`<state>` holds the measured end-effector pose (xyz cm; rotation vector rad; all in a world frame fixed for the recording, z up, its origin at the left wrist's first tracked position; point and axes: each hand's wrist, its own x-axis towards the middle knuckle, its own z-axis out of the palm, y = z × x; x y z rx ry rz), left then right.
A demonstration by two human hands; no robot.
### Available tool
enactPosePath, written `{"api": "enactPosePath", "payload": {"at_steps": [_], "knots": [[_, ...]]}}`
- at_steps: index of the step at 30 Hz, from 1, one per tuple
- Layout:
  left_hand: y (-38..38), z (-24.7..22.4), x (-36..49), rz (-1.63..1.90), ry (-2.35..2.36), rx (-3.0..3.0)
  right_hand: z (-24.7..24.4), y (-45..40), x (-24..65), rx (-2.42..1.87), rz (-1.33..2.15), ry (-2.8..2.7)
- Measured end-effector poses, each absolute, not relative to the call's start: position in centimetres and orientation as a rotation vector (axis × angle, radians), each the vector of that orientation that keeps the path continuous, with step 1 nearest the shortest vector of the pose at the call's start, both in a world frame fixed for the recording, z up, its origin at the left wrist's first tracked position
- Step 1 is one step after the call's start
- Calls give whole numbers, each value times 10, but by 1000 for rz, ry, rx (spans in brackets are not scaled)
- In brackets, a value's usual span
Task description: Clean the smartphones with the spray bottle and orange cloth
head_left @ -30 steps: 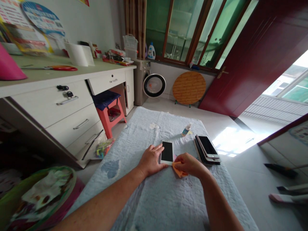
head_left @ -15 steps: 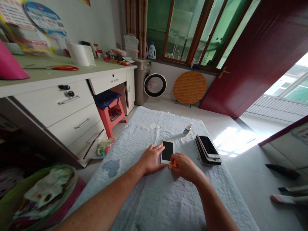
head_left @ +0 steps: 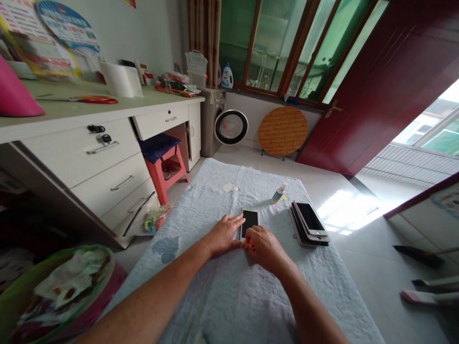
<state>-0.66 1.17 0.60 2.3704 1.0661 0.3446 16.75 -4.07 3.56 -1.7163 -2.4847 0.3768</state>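
Note:
A white smartphone (head_left: 250, 220) with a dark screen lies flat on the light blue cloth cover (head_left: 222, 296). My left hand (head_left: 223, 235) holds it from the left, fingertips over the screen's edge and thumb by the lower corner. Over the phone's bottom end, my right hand (head_left: 263, 243) is closed on a small orange cloth (head_left: 247, 245), mostly hidden under the fingers. A small spray bottle (head_left: 278, 193) stands beyond the phone, to the right. Further right lies a stack of several phones (head_left: 310, 224), the top one white-framed.
At left stand a white desk (head_left: 89, 162), a red stool (head_left: 163, 181) and a waste bin (head_left: 114, 282) with crumpled paper inside. A washing machine (head_left: 211, 124) with its door open and a round wooden tabletop (head_left: 283, 131) are at the back. Brushes (head_left: 419, 255) lie at right.
My right hand has slid left along the phone's bottom edge with the orange cloth, which shows less now. My left hand stays almost in place.

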Motion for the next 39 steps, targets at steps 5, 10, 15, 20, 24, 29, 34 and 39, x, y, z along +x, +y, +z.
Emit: {"api": "enactPosePath", "payload": {"at_steps": [5, 10, 15, 20, 24, 29, 34, 39], "knots": [[18, 8, -8, 323, 1032, 2357, 28, -39, 161, -1665, 350, -2479], [18, 5, -9, 357, 1012, 2356, 33, -41, 163, -1695, 377, -2471], [16, 5, -7, 323, 1053, 2355, 44, -45, 178, -1856, 415, -2469], [19, 11, -7, 224, 1043, 2326, 50, -46, 186, -1947, 406, -2464], [21, 12, -9, 195, 1020, 2326, 47, -45, 182, -1938, 363, -2472], [22, 12, -9, 235, 1012, 2333, 43, -44, 175, -1907, 352, -2473], [25, 10, -9, 288, 984, 2335, 39, -43, 167, -1840, 352, -2457], [28, 6, -10, 344, 952, 2322, 30, -41, 159, -1743, 343, -2431]]}}
